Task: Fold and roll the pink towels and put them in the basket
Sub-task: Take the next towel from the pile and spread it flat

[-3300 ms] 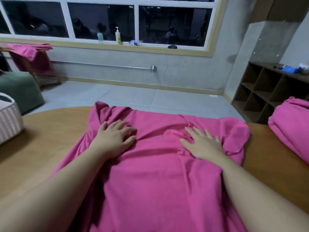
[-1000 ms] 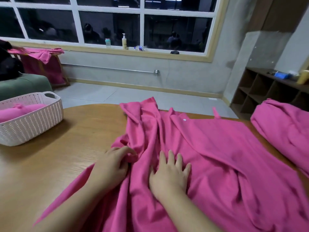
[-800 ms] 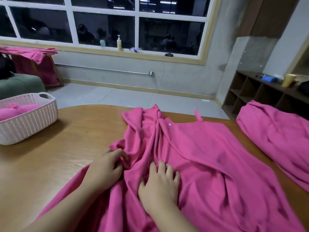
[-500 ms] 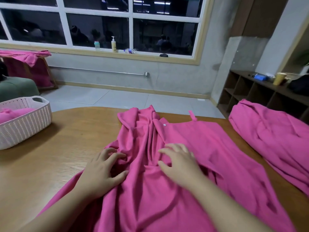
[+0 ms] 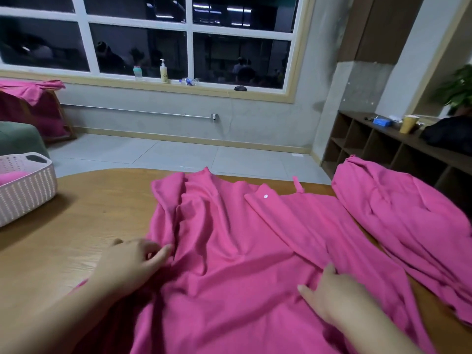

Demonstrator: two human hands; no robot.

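A large pink towel (image 5: 229,251) lies crumpled and partly spread on the wooden table (image 5: 89,213), with a small loop and a white button near its far edge. My left hand (image 5: 130,264) rests at the towel's left edge, fingers relaxed and fingertips touching the cloth. My right hand (image 5: 337,295) lies flat on the towel's right part, fingers straight. A white woven basket (image 5: 28,192) stands at the table's left edge with a pink rolled towel (image 5: 12,176) inside. More pink towels (image 5: 398,213) are heaped at the right.
A dark cubby shelf (image 5: 383,149) with a yellow cup (image 5: 408,123) stands right of the table. A green seat (image 5: 15,139) and a rack draped in pink cloth (image 5: 30,98) are at the back left. Bottles stand on the window sill.
My right hand has slid from the towel's middle out to its right part. My left hand has shifted slightly left to the edge. The towel lies flatter and wider.
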